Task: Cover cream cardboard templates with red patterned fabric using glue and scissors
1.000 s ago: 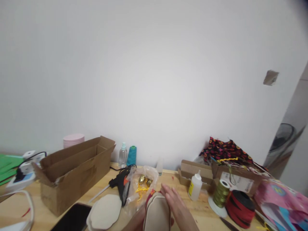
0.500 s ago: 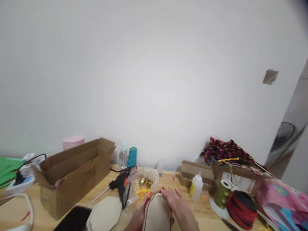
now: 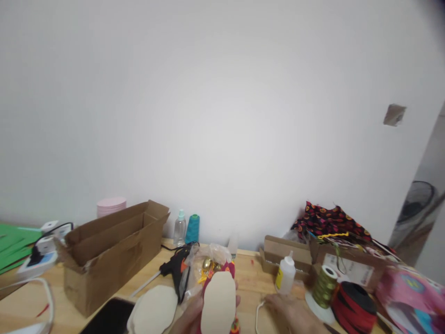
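My left hand (image 3: 190, 315) is wrapped round a cream, oval flat piece (image 3: 219, 301), held up at the bottom middle. Red patterned fabric (image 3: 230, 267) shows behind its upper edge and along its side. Fingertips come round the right side of the piece. To the right, my right hand (image 3: 294, 311) is low over the table, its fingertips closed on the end of a thin cream cord (image 3: 257, 315) that hangs in a curve. Just left of my left hand lies a stack of cream cut pieces (image 3: 153, 308).
A black glue gun (image 3: 175, 271) and a plastic bag of gold bells (image 3: 206, 264) lie behind my left hand. An open cardboard box (image 3: 111, 260) stands left. A glue bottle (image 3: 285, 276), a green thread spool (image 3: 324, 286) and a red ribbon roll (image 3: 353, 306) stand right.
My right hand has left the cream oval piece and moved right with the cord, which ran along the piece's edge before. My left hand still holds the piece, now turned more upright.
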`<state>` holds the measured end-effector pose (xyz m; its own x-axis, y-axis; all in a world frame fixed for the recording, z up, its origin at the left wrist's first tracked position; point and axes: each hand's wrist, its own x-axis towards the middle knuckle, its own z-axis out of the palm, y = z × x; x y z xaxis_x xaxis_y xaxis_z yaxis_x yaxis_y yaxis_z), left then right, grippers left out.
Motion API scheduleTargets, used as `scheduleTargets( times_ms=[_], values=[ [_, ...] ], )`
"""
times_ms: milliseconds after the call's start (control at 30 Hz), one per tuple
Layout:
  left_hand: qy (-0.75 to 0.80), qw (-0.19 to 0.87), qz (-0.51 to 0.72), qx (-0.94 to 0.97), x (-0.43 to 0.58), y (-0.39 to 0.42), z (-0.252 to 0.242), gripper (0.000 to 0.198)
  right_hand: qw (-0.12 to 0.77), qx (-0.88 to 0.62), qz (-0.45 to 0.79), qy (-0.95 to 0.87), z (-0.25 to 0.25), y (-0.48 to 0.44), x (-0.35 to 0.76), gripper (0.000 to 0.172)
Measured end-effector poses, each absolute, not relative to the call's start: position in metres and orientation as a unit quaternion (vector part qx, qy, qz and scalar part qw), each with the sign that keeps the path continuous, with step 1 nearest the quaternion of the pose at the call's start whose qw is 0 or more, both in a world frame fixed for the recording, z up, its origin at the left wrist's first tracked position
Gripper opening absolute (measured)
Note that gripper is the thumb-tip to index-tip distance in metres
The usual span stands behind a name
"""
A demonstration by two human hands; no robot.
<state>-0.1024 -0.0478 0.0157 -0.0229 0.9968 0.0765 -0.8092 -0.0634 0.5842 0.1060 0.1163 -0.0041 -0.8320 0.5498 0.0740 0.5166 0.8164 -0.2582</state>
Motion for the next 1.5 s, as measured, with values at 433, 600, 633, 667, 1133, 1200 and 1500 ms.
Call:
scheduleTargets(
  times_ms=[433,600,633,667,1133,1200,1500],
  values=[
    [0.235,0.593,0.699,0.324,-0.085,-0.031,-0.005,0.066,0.361,-0.089,-0.167,-0.913,-0.01,0.07,0.032,0.049],
    [0.242,0.565,0.707,0.351,-0.086,-0.028,-0.005,0.054,0.375,-0.036,-0.227,-0.898,-0.009,0.073,0.038,0.035],
    [0.245,0.562,0.703,0.361,-0.088,-0.028,-0.005,0.053,0.378,-0.024,-0.228,-0.897,-0.01,0.076,0.038,0.034],
    [0.25,0.561,0.697,0.371,-0.09,-0.028,-0.005,0.051,0.381,-0.012,-0.224,-0.897,-0.012,0.079,0.039,0.034],
    [0.255,0.596,0.691,0.321,-0.081,-0.029,-0.003,0.055,0.408,-0.03,-0.001,-0.912,-0.001,0.073,0.044,0.087],
    [0.262,0.6,0.684,0.322,-0.083,-0.03,-0.003,0.054,0.403,-0.025,-0.01,-0.915,-0.002,0.072,0.044,0.082],
    [0.237,0.568,0.714,0.332,-0.082,-0.028,-0.001,0.065,0.423,-0.064,-0.06,-0.902,-0.007,0.078,0.038,0.055]
  ],
)
